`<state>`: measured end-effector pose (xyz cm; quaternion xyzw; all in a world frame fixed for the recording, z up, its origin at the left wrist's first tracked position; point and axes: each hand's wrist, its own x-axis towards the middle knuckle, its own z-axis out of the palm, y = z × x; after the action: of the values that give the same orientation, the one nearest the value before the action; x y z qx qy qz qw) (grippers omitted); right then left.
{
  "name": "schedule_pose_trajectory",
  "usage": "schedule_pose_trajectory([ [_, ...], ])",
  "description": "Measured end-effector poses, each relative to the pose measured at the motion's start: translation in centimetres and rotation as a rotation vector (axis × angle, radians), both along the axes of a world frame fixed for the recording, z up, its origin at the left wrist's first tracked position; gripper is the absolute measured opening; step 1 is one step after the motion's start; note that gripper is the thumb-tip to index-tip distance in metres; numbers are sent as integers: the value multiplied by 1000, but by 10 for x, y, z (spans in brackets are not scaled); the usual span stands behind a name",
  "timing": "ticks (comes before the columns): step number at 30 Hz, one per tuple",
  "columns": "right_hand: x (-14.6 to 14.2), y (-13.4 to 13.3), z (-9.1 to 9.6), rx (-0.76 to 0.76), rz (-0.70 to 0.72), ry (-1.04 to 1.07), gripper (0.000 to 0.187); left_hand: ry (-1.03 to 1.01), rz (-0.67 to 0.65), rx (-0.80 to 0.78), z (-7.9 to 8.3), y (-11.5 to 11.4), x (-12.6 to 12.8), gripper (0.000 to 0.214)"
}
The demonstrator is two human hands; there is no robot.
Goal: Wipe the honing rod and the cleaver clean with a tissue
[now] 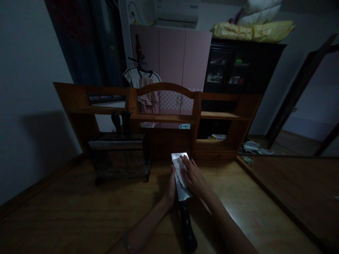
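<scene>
A kitchen cleaver point(183, 193) with a broad metal blade points away from me, its black riveted handle nearest to me. My left hand point(171, 188) holds the blade at its left edge, thumb up along the side; the other fingers are mostly hidden. Across the upper face of the blade lies a white tissue point(179, 169). My right hand point(194, 176) presses that tissue against the metal with its fingers. Left of both hands stands a dark knife block point(119, 160) with clear-looking sides and two black handles sticking up from its top.
Under the hands is a wooden tabletop point(79, 208), with a wooden shelf unit point(165, 118) along its back. A raised wooden edge point(275, 201) runs down the right side. Behind are pink cupboards point(172, 60), hanging clothes point(145, 81) and a black cabinet point(254, 70). The room is dim.
</scene>
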<state>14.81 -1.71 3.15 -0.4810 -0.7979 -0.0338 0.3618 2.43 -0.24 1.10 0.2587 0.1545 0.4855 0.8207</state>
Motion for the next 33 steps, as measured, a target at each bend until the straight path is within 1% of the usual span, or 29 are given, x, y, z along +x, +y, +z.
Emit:
schedule_pose_trajectory([
  [5,0,0,0,14,3,9,54,-17,-32,0,-4,2,1,57],
  [11,-2,-2,3,49,-15,16,56,-13,-5,-15,-7,4,2,56],
  [13,-4,-2,6,35,-16,-8,55,-17,-16,-23,-6,3,2,56],
  [17,-4,-1,6,-27,26,-85,56,-50,-38,-7,-4,3,3,58],
  [20,-3,1,4,-34,24,-100,60,-42,-10,1,-7,5,3,56],
  [23,-3,1,3,-30,19,-96,58,-40,14,14,-9,6,2,54],
  [27,-5,-2,7,-14,19,-81,54,-61,13,26,-7,5,2,52],
  [33,-5,-2,6,0,12,-75,54,-54,37,32,-6,5,2,52],
])
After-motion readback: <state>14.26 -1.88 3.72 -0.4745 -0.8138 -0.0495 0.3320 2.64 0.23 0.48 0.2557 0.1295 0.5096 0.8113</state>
